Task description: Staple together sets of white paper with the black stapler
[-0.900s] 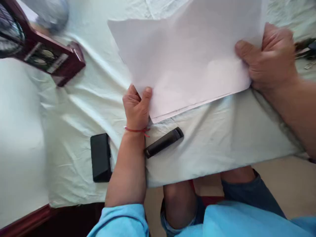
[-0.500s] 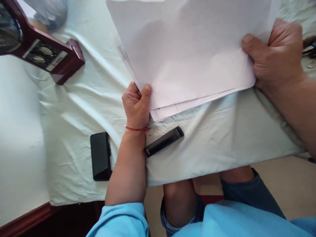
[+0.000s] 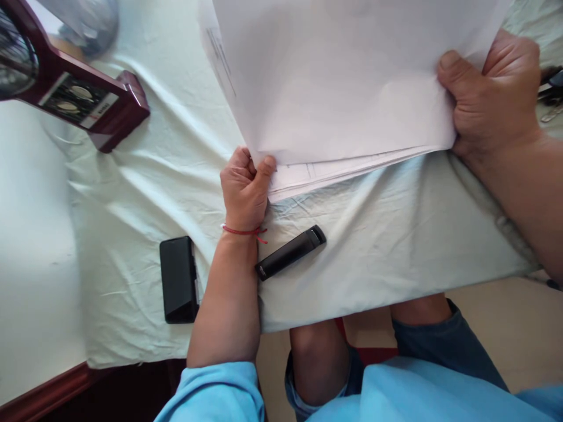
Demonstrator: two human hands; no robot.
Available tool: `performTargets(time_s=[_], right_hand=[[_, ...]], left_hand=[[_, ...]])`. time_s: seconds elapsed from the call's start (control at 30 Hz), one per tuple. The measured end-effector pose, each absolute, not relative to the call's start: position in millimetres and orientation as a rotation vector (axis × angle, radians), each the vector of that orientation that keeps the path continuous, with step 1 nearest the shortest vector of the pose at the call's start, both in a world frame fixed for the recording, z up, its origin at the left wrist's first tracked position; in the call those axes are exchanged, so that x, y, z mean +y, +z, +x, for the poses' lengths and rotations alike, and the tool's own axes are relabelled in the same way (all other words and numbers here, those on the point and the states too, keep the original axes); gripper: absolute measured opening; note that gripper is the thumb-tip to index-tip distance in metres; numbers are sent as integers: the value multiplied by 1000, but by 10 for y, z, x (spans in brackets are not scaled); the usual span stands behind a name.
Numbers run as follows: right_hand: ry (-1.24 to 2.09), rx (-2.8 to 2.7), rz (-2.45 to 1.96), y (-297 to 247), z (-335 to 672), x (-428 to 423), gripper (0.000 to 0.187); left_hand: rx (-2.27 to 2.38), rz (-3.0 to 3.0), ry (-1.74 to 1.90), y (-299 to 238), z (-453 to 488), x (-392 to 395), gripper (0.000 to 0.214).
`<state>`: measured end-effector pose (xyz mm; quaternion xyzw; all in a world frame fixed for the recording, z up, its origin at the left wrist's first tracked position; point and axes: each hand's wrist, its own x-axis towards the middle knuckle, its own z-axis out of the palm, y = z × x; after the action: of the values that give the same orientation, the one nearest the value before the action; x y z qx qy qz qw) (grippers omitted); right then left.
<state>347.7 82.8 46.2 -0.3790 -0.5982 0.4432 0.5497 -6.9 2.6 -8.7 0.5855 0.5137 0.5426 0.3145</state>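
A stack of white paper sheets (image 3: 352, 88) is held up over the cloth-covered table. My left hand (image 3: 246, 187), with a red string at the wrist, pinches the near left corner, thumb on top. Around the right edge my right hand (image 3: 492, 94) is closed, its thumb lying on the top sheet. The top sheet is blank on the side I see. Lower sheets stick out at the left and near edges and show some printed lines. Just below the papers, beside my left forearm, lies a black stapler (image 3: 290, 253). The far edge of the stack is out of view.
A black phone (image 3: 177, 280) lies left of my left forearm. A dark red wooden clock-like object (image 3: 118, 111) stands at the upper left, near a clear plastic item (image 3: 90, 26). Keys (image 3: 552, 94) sit at the right edge. The pale green tablecloth (image 3: 141, 234) is wrinkled.
The top sheet has shifted up and to the right against the lower ones, so more of them shows along the near and left edges. Both hands keep their hold, nearly in place.
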Motion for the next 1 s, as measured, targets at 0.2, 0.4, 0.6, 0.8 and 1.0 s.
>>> performTargets(time_s=[0.2,0.4,0.6,0.8,1.0], right_hand=[[1040,-1410,-889,445,3489,839,20],[1042,-1416,-871,460,3480,818,22],[1068,-1384,-882,461,3472,806,26],[1099,-1329,-920,477,3456,785,25],[1068,-1334,-940,486,3439,761,23]], left_hand=[[1288,1615,1388,-89,-75,28,67],[1371,1625,1385,-16,-30,-15,49],[1517,1645,1363,79,28,-66,46],[1442,1482,1445,47,13,-122,41],[1444,1399,1444,67,40,-150,41]])
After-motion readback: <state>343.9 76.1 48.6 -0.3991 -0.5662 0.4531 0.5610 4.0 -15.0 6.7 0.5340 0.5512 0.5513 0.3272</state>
